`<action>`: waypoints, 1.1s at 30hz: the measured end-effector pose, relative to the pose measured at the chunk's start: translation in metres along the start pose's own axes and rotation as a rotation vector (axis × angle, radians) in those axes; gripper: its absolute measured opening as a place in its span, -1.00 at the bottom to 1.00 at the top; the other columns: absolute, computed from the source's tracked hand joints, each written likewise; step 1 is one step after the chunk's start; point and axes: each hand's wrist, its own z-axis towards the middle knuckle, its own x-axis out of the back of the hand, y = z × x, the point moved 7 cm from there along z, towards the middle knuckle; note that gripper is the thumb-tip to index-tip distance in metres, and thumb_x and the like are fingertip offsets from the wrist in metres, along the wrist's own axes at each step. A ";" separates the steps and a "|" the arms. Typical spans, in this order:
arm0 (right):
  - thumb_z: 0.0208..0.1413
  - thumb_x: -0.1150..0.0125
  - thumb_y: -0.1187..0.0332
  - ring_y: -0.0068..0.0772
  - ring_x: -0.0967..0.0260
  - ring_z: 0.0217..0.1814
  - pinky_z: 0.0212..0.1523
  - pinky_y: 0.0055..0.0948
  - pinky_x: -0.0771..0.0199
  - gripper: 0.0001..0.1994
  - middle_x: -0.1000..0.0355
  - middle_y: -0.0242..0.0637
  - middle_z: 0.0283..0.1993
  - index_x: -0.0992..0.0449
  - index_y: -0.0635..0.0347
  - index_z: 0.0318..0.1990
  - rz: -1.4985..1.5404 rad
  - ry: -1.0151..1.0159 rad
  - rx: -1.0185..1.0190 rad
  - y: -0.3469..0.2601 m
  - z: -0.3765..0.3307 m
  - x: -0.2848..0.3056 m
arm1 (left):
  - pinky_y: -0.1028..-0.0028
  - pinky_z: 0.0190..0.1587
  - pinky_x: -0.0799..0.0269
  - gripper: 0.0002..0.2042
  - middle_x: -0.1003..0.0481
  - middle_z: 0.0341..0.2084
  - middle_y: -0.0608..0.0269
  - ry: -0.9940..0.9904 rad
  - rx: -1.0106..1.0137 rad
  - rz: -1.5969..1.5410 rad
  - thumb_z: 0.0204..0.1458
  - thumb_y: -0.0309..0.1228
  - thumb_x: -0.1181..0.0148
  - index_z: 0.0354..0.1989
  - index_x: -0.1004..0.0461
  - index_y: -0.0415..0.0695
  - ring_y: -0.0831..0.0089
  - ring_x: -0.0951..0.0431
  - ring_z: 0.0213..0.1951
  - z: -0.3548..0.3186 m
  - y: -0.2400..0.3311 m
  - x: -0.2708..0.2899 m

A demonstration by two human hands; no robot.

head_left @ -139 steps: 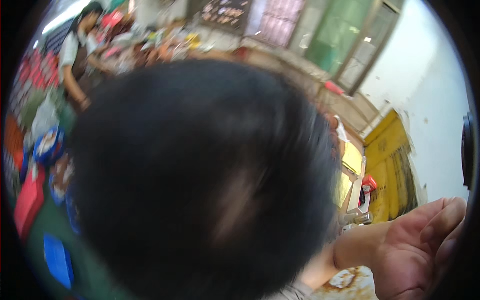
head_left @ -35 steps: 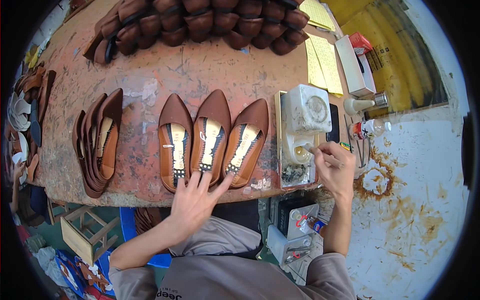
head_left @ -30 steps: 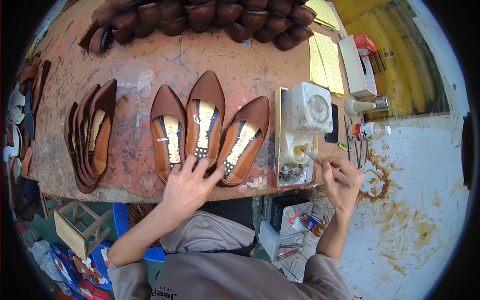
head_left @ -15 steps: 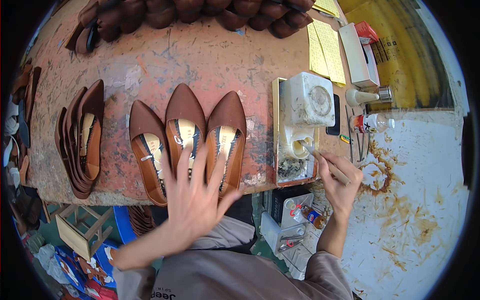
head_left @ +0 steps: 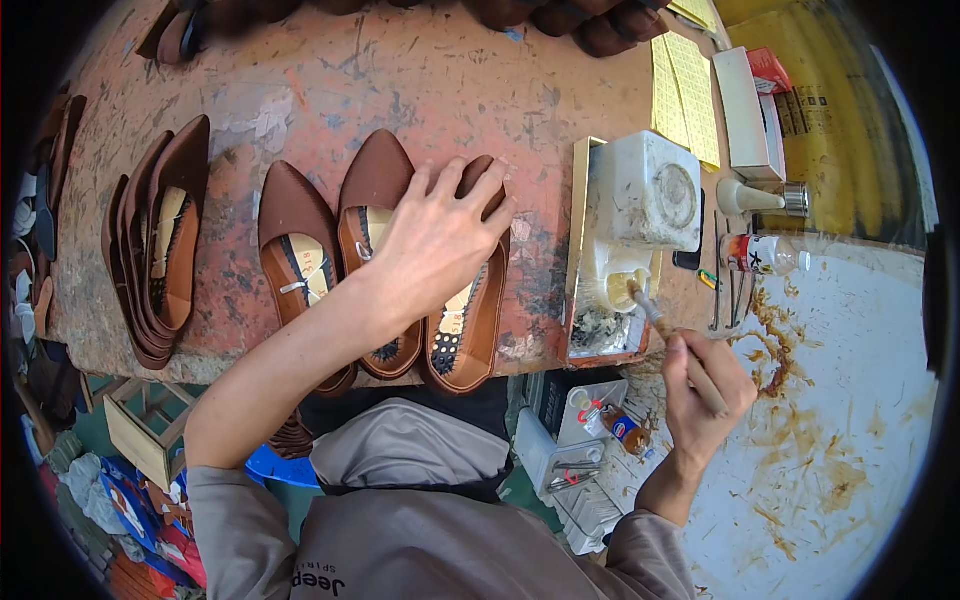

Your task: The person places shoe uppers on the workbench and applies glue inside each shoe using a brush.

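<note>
My left hand [head_left: 440,238] reaches across the row of brown pointed shoes. Its fingers curl over the toe of the right shoe [head_left: 492,300], covering much of its upper. Beside it stand the middle shoe [head_left: 377,165] and the left shoe [head_left: 285,205], toes pointing away from me; my forearm hides part of both. My right hand [head_left: 732,378] grips a wooden-handled brush [head_left: 656,314]. The brush tip is at the mouth of a white container [head_left: 655,200] lying on its side, with pale, creamy paste [head_left: 621,290] in its opening.
The container lies in a shallow tray [head_left: 583,190]. Nested brown shoes [head_left: 150,240] stand at the left, and more line the far edge. To the right are yellow sheets [head_left: 685,95], a phone [head_left: 687,255], a plastic bottle [head_left: 758,253] and thin tools. A wooden stool [head_left: 145,440] stands below.
My left hand has moved away from me, from above the insoles to the right shoe's toe. The brush remains at the paste, and my right hand sits slightly lower. The whole view has shifted.
</note>
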 end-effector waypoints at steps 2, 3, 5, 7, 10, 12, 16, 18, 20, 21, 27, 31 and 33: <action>0.04 -0.51 0.61 -0.29 -0.50 -0.50 -0.43 -0.34 -0.46 -0.92 -0.58 -0.23 -0.44 -0.73 0.30 -0.31 0.011 -0.168 0.173 -0.013 0.001 -0.013 | -0.01 0.22 -0.58 -0.50 -0.44 0.36 -0.02 -0.035 0.012 0.021 0.07 -0.48 -0.31 0.26 -0.58 -0.15 0.02 -0.53 0.29 0.003 -0.006 0.009; 0.04 -0.51 0.61 -0.29 -0.50 -0.50 -0.43 -0.34 -0.46 -0.92 -0.58 -0.23 -0.44 -0.73 0.30 -0.31 0.015 -0.170 0.175 -0.013 0.003 -0.013 | 0.01 0.19 -0.61 -0.52 -0.45 0.35 0.00 -0.124 0.043 -0.049 0.07 -0.47 -0.31 0.23 -0.61 -0.16 0.02 -0.58 0.23 0.006 -0.010 0.008; 0.04 -0.50 0.63 -0.28 -0.47 -0.51 -0.45 -0.30 -0.43 -0.92 -0.57 -0.23 -0.44 -0.72 0.30 -0.33 -0.045 -0.090 0.114 -0.012 0.005 -0.003 | 0.04 0.16 -0.63 -0.54 -0.47 0.35 0.02 -0.215 0.074 -0.124 0.07 -0.47 -0.32 0.21 -0.63 -0.17 0.03 -0.63 0.17 0.008 -0.013 0.010; 0.05 -0.47 0.65 -0.28 -0.45 -0.52 -0.47 -0.27 -0.40 -0.92 -0.53 -0.25 -0.46 -0.71 0.31 -0.34 -0.021 -0.168 0.117 -0.011 0.003 -0.009 | 0.06 0.12 -0.68 -0.59 -0.49 0.33 0.03 -0.247 0.139 -0.258 0.07 -0.48 -0.31 0.14 -0.68 -0.20 0.02 -0.69 0.05 0.011 -0.018 0.011; 0.06 -0.47 0.64 -0.28 -0.42 -0.53 -0.48 -0.26 -0.38 -0.93 -0.50 -0.25 -0.49 -0.71 0.30 -0.32 -0.043 -0.062 0.180 -0.013 0.004 -0.001 | 0.04 0.08 -0.71 -0.61 -0.51 0.32 0.03 -0.184 0.123 -0.296 0.07 -0.48 -0.30 0.11 -0.70 -0.21 -0.02 -0.71 0.03 0.013 -0.019 0.008; 0.05 -0.48 0.64 -0.27 -0.45 -0.52 -0.47 -0.30 -0.40 -0.92 -0.52 -0.25 -0.48 -0.71 0.30 -0.32 -0.096 -0.069 0.046 -0.011 0.005 0.001 | 0.05 0.09 -0.70 -0.61 -0.51 0.33 0.02 -0.176 0.125 -0.315 0.07 -0.48 -0.29 0.11 -0.70 -0.22 -0.02 -0.70 0.05 0.008 -0.019 0.007; 0.05 -0.50 0.61 -0.28 -0.50 -0.48 -0.43 -0.35 -0.43 -0.92 -0.56 -0.25 -0.46 -0.72 0.29 -0.31 -0.037 -0.158 0.010 -0.008 0.002 -0.006 | 0.06 0.13 -0.68 -0.60 -0.51 0.34 -0.01 -0.199 0.123 -0.325 0.08 -0.48 -0.31 0.14 -0.69 -0.22 -0.02 -0.69 0.11 0.011 -0.026 0.013; 0.06 -0.50 0.59 -0.28 -0.52 -0.46 -0.41 -0.36 -0.45 -0.93 -0.56 -0.25 -0.46 -0.72 0.29 -0.31 -0.048 -0.105 -0.041 0.000 0.002 0.000 | 0.06 0.15 -0.67 -0.59 -0.52 0.33 -0.03 -0.158 0.098 -0.319 0.07 -0.48 -0.33 0.14 -0.69 -0.22 -0.04 -0.68 0.12 0.006 -0.029 0.014; 0.11 -0.50 0.54 -0.35 -0.53 -0.47 -0.40 -0.38 -0.45 -0.95 -0.58 -0.25 -0.44 -0.73 0.31 -0.31 0.040 -0.148 0.106 -0.005 0.004 -0.003 | 0.06 0.17 -0.65 -0.58 -0.52 0.32 -0.04 -0.127 0.080 -0.308 0.06 -0.48 -0.35 0.14 -0.69 -0.23 -0.06 -0.67 0.13 0.005 -0.034 0.015; 0.16 -0.46 0.52 -0.42 -0.54 -0.46 -0.38 -0.43 -0.46 -0.94 -0.61 -0.26 -0.43 -0.73 0.32 -0.33 -0.072 -0.094 -0.129 0.008 0.006 0.004 | 0.07 0.20 -0.64 -0.57 -0.52 0.32 -0.05 -0.130 0.076 -0.347 0.04 -0.48 -0.38 0.15 -0.68 -0.24 -0.08 -0.67 0.14 0.007 -0.037 0.015; 0.04 -0.51 0.46 -0.37 -0.58 -0.46 -0.38 -0.42 -0.53 -0.83 -0.64 -0.14 -0.46 -0.70 0.46 -0.35 0.478 -0.160 -0.191 -0.003 0.004 0.000 | 0.11 0.25 -0.61 -0.54 -0.51 0.34 -0.09 -0.214 0.082 -0.525 -0.03 -0.48 -0.44 0.13 -0.68 -0.27 -0.14 -0.65 0.16 0.017 -0.043 0.015; 0.00 -0.52 0.57 -0.25 -0.65 -0.39 -0.32 -0.33 -0.62 -0.82 -0.68 -0.11 -0.36 -0.74 0.47 -0.23 0.582 -0.427 0.111 -0.074 0.021 -0.059 | 0.12 0.26 -0.61 -0.55 -0.54 0.31 -0.10 -0.180 0.096 -0.533 -0.08 -0.50 -0.43 0.08 -0.71 -0.26 -0.13 -0.65 0.16 0.007 -0.051 0.014; 0.01 -0.52 0.58 -0.23 -0.63 -0.39 -0.32 -0.33 -0.61 -0.83 -0.68 -0.12 -0.35 -0.75 0.43 -0.21 0.545 -0.443 0.086 -0.080 0.024 -0.082 | 0.12 0.26 -0.61 -0.55 -0.54 0.31 -0.10 -0.162 0.088 -0.550 -0.08 -0.50 -0.42 0.07 -0.71 -0.25 -0.13 -0.65 0.16 0.012 -0.051 0.016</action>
